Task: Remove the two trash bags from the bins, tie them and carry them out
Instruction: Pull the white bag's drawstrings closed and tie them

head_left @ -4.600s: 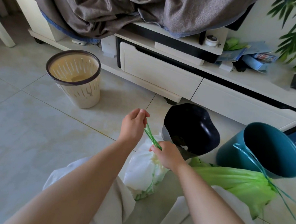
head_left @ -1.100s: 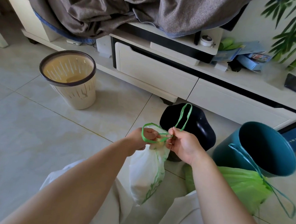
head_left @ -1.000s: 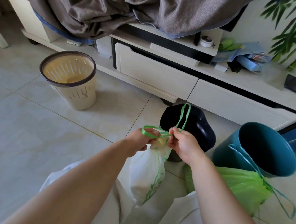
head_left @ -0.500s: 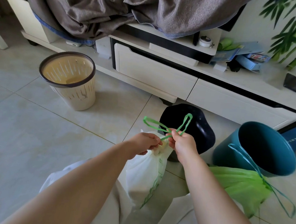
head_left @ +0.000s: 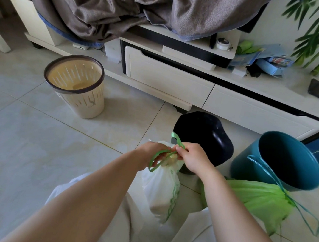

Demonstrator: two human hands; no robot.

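A white trash bag [head_left: 160, 191] hangs between my knees, gathered at its neck by green drawstring loops [head_left: 158, 159]. My left hand [head_left: 151, 155] and my right hand [head_left: 192, 158] both pinch those loops right above the bag's neck. A green trash bag [head_left: 258, 198] with a teal drawstring lies on the floor to the right, its string trailing up over the teal bin [head_left: 279, 159]. A black bin [head_left: 203, 138] stands just behind my hands, and a beige slotted bin [head_left: 76, 85] stands at the left.
A white low cabinet [head_left: 168, 78] with drawers runs along the back, draped with a grey-brown blanket [head_left: 126, 6]. Boxes, papers and a dark phone [head_left: 317, 89] lie on its right shelf. The floor is pale tile.
My hands have drawn closer together at the white bag's neck. The two green loops, spread upward half a second ago, now sit lower and tighter, one hanging over my left hand.
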